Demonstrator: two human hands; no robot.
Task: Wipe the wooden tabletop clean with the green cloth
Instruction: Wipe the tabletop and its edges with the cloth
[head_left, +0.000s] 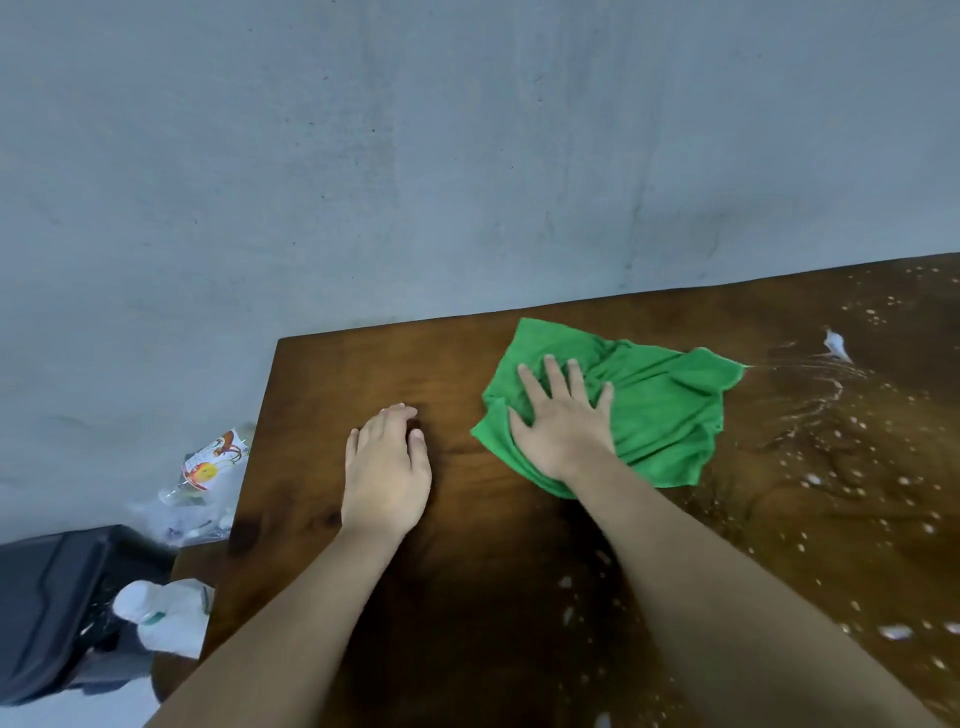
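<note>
On the near part of the wooden table (322, 457), both bare forearms reach forward from the bottom edge of the view, the wood beneath them dark and shaded. The left hand (387, 467) rests palm down on bare wood, left of the green cloth (660, 410) and apart from it; its fingers (395, 415) lie close together and curl slightly downward at the tips, holding nothing. The right hand (563, 421) lies flat on the left half of the cloth, its fingers (556, 374) spread and extended, pressing the fabric against the table rather than pinching it. The cloth is crumpled into folds around that hand, and its free part trails out to the right, ending in a corner that points at the wet area. Right of the cloth the tabletop shows streaks of liquid and scattered white droplets (810, 478), and just beyond the cloth's right corner sits a small white scrap (837, 345). Left of the table and lower down are a dark bin (57, 608), a white crumpled object (166, 616) and a clear plastic bag (208, 478) with a printed label. Beyond the cloth, past the far edge of the table, a pale grey wall (415, 156) fills the upper view.
</note>
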